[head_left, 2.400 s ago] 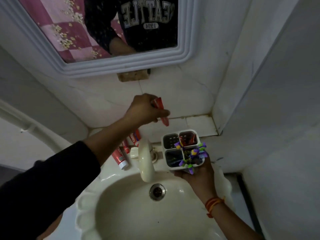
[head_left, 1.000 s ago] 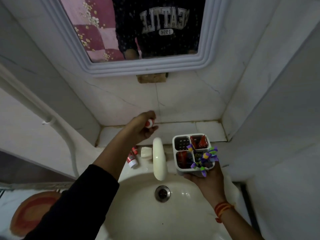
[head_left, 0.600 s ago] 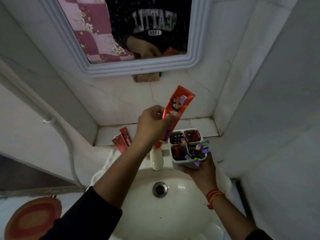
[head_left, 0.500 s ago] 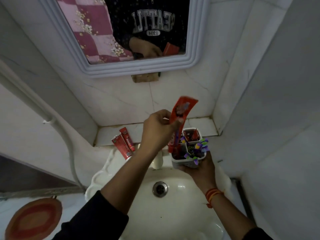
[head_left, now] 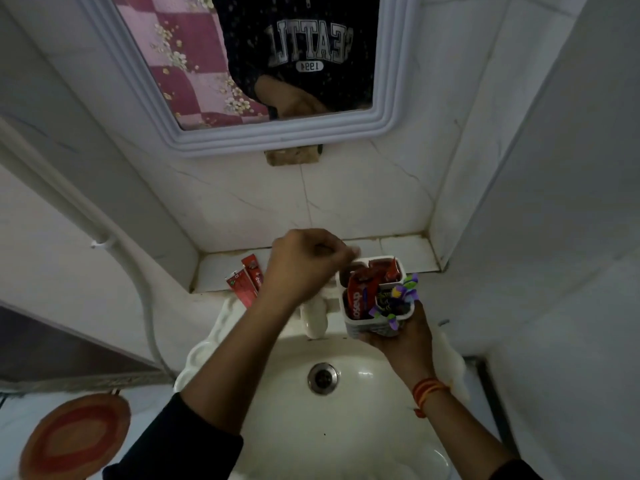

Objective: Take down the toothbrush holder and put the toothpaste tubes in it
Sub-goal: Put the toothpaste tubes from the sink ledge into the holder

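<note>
My right hand (head_left: pixel 403 341) grips the white four-compartment toothbrush holder (head_left: pixel 375 329) from below, over the sink's back right. A purple and green flower ornament (head_left: pixel 398 299) sits on the holder's front. A red toothpaste tube (head_left: pixel 362 294) stands bent in the near left compartment, and another red tube (head_left: pixel 388 268) fills the far right one. My left hand (head_left: pixel 308 265) hovers just left of the holder with its fingers curled and nothing visible in them. Two more red toothpaste tubes (head_left: pixel 247 282) lie on the tiled ledge behind the sink.
A cream tap (head_left: pixel 313 322) stands at the back of the sink (head_left: pixel 263 393), with the drain (head_left: pixel 322 377) below it. A framed mirror (head_left: pixel 277 140) hangs above. A white pipe (head_left: pixel 138 271) runs down the left wall. A round orange mat (head_left: pixel 74 436) lies on the floor.
My left hand lifted a red tube off the ledge, lowered it into the holder's near left compartment and let go. My right hand kept holding the holder.
</note>
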Tool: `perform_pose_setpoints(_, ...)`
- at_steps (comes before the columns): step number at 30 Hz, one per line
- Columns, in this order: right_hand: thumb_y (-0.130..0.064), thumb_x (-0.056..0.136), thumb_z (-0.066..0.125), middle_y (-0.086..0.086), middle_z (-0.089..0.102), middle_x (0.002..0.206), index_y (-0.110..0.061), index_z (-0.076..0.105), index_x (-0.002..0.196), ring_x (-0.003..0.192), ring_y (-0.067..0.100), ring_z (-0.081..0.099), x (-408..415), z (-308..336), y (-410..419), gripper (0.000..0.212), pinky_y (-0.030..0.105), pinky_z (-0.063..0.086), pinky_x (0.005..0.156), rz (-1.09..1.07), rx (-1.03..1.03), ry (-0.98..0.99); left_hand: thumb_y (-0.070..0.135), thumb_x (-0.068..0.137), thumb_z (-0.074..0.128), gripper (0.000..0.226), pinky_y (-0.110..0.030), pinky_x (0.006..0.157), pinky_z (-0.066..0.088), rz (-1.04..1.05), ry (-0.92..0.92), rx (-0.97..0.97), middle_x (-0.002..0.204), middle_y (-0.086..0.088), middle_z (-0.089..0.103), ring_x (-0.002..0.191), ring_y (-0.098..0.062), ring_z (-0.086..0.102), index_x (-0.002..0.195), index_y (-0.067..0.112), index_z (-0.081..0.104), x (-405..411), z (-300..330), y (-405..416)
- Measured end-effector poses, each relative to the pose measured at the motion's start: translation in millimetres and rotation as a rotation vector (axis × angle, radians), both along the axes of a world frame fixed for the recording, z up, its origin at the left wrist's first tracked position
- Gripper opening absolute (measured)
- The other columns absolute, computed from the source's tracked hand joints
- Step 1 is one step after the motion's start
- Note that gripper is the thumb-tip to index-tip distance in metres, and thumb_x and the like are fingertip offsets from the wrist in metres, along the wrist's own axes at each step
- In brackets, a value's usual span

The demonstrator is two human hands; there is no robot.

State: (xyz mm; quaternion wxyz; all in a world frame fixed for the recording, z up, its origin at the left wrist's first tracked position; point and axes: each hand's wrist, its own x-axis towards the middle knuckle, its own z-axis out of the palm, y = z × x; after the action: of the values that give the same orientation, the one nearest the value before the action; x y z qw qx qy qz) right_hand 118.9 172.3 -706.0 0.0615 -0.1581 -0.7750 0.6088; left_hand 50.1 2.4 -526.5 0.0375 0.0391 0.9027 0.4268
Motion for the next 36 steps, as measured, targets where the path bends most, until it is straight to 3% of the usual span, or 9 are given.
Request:
perform_pose_setpoints(2,-0.012,0.058,0.099,0.0,0.066,0.112,-0.017,0.052,0.13,0.098,0.015,0.067,1,0,0,0.086,0.04,0.059,0.091,-0.006,0.048,-0.039,0.054,0.082,0.073,0.032,-0.026,0.068,0.058,0.137,-0.006,0.121,0.082,0.009,0.079,0.078,-0.003,0.073,0.086,0.023,0.08,-6,-4,-22)
perform_pose_setpoints(4,-0.012,0.051,0.101,-0.003,0.07,0.116,-0.018,0.055,0.13,0.106,0.013,0.068,0,1,0,0.092,0.031,0.06,0.091,-0.021,0.029,-0.015,0.056,0.076,0.073,0.034,-0.044,0.08,0.062,0.269,-0.025,0.185,0.081,0.006,0.08,0.082,-0.012,0.076,0.084,0.024,0.081,-7,-10,-38)
perform_pose_setpoints(8,-0.022,0.044,0.103,-0.006,0.071,0.12,-0.031,0.057,0.125,0.116,0.016,0.067,-5,-4,2,0.094,0.041,0.059,0.094,-0.029,0.001,0.017,0.046,0.08,0.08,0.026,-0.028,0.078,0.057,0.194,-0.078,0.172,0.09,0.013,0.079,0.087,0.002,0.071,0.094,0.025,0.08,9,-17,-32)
perform_pose_setpoints(11,-0.003,0.052,0.099,-0.003,0.067,0.121,-0.036,0.053,0.124,0.113,0.01,0.066,-4,-7,1,0.092,0.033,0.058,0.092,-0.015,0.026,0.024,0.056,0.074,0.08,0.043,-0.031,0.093,0.047,-0.101,0.083,-0.201,0.108,0.02,0.071,0.111,-0.003,0.058,0.112,0.036,0.075,20,-10,-7)
perform_pose_setpoints(15,0.016,0.056,0.092,0.003,0.065,0.114,-0.017,0.052,0.126,0.099,-0.007,0.067,-6,-14,4,0.087,0.01,0.057,0.077,-0.017,0.03,0.019,0.041,0.081,0.075,0.035,-0.038,0.089,0.053,-0.291,0.066,-0.502,0.103,0.002,0.075,0.102,-0.021,0.065,0.115,0.032,0.076,3,-9,25)
perform_pose_setpoints(19,-0.013,0.046,0.1,-0.006,0.068,0.119,-0.036,0.056,0.122,0.115,0.02,0.066,-4,-12,3,0.091,0.051,0.06,0.091,-0.024,0.01,0.002,0.03,0.084,0.07,0.016,-0.03,0.065,0.048,-0.233,0.081,-0.59,0.076,-0.001,0.059,0.074,-0.025,0.062,0.092,0.019,0.077,-6,-13,36)
perform_pose_setpoints(23,-0.013,0.046,0.103,0.0,0.069,0.123,-0.021,0.054,0.13,0.116,0.017,0.066,-5,-13,3,0.097,0.046,0.057,0.099,-0.037,0.044,-0.027,0.027,0.082,0.068,0.013,-0.036,0.076,0.043,-0.236,0.109,-0.671,0.079,-0.006,0.059,0.079,-0.029,0.064,0.09,0.017,0.067,6,-21,47)
perform_pose_setpoints(28,-0.017,0.054,0.1,-0.003,0.068,0.119,-0.023,0.052,0.134,0.108,0.016,0.067,-4,-10,1,0.093,0.044,0.058,0.094,-0.013,0.024,-0.064,0.023,0.081,0.069,0.024,-0.043,0.098,0.034,-0.253,0.041,-0.763,0.1,-0.007,0.069,0.099,-0.029,0.064,0.104,0.016,0.065,5,-27,58)
perform_pose_setpoints(36,-0.021,0.042,0.102,0.002,0.066,0.128,-0.021,0.052,0.135,0.122,0.023,0.062,-4,-11,5,0.106,0.056,0.056,0.099,-0.019,0.021,-0.037,0.036,0.082,0.076,0.041,-0.041,0.1,0.035,-0.362,-0.089,-0.779,0.104,0.0,0.066,0.105,-0.022,0.061,0.117,0.017,0.066,-10,-15,37)
